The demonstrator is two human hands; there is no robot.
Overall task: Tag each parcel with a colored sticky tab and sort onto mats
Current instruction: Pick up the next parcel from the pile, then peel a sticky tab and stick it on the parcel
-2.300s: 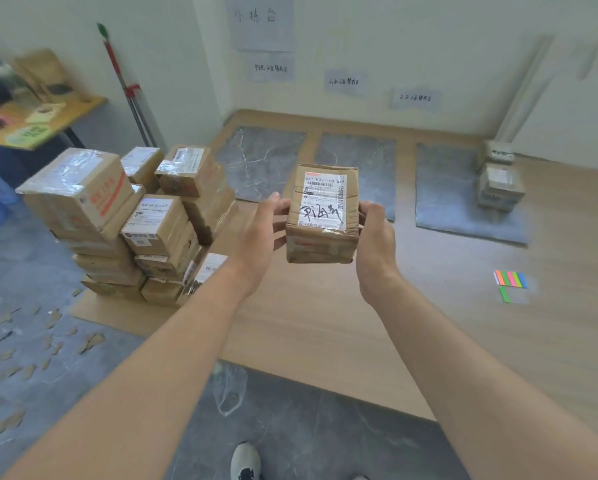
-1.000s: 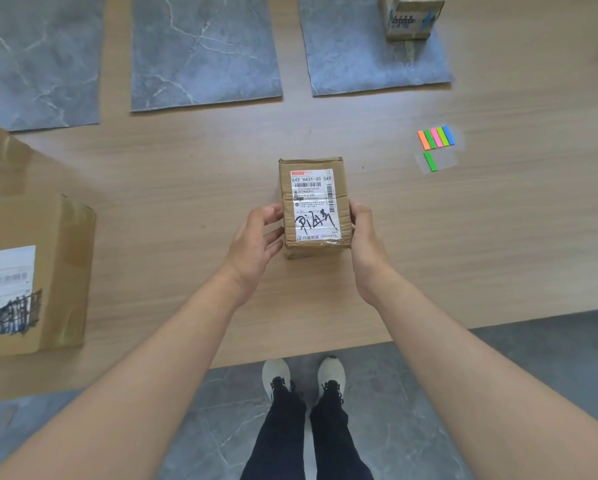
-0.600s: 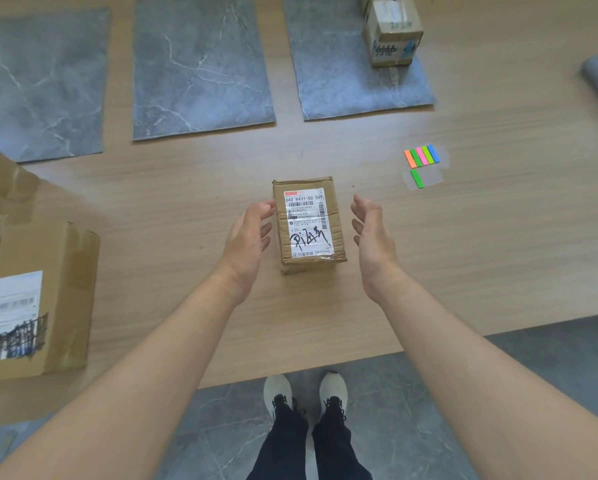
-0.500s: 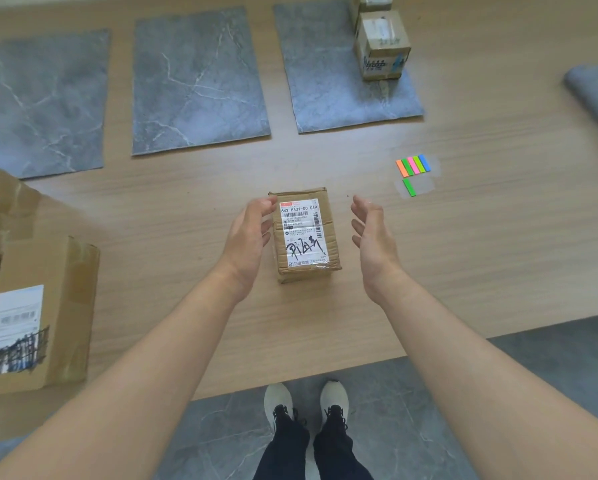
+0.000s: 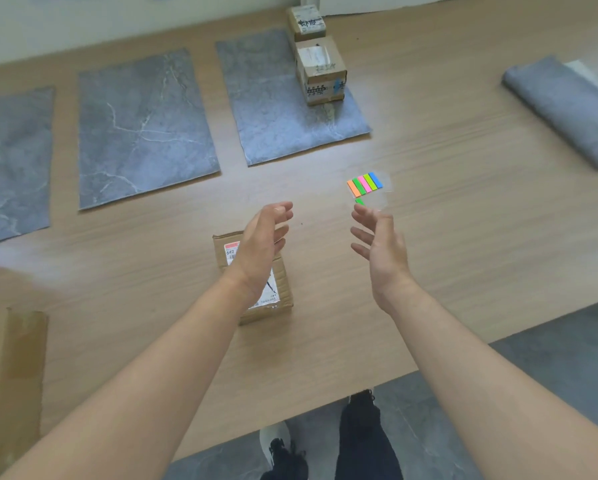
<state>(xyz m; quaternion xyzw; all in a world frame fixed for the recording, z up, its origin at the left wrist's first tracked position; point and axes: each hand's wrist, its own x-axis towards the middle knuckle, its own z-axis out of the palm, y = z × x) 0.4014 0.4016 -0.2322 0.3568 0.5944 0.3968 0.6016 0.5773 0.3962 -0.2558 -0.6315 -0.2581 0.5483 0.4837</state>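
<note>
Step in hand: judged to be fetching a tab for the parcel [image 5: 281,289], which lies label-up on the wooden surface [image 5: 463,237] and shows no tab yet.
Left hand [image 5: 261,244]: holds nothing, fingers relaxed and slightly bent, palm turned inward, and in this view it overlaps the parcel's label. Contact cannot be told.
Right hand [image 5: 380,244]: holds nothing, fingers spread and loose, its fingertips near the sticky tabs [image 5: 365,183].
Sticky tabs: a row of orange, green, pink, lime and blue strips on a clear backing. One loose green tab [image 5: 359,201] lies just beside the row.
Technique: steady the backing with one hand and pinch a single strip by its free end. Peel it low and slowly so the neighbouring strips stay down. Press it onto bare cardboard, clear of the barcode.
Mats: the left mat [image 5: 10,161] and middle mat [image 5: 141,126] are bare. The right mat [image 5: 283,116] carries two sorted parcels [image 5: 320,69], and the nearer one shows a blue mark on its side.
Legible writing: "642" under a red band on the parcel's white label. The black marker scrawl is mostly hidden, and the handwriting on the sorted parcels is too small to read.
</note>
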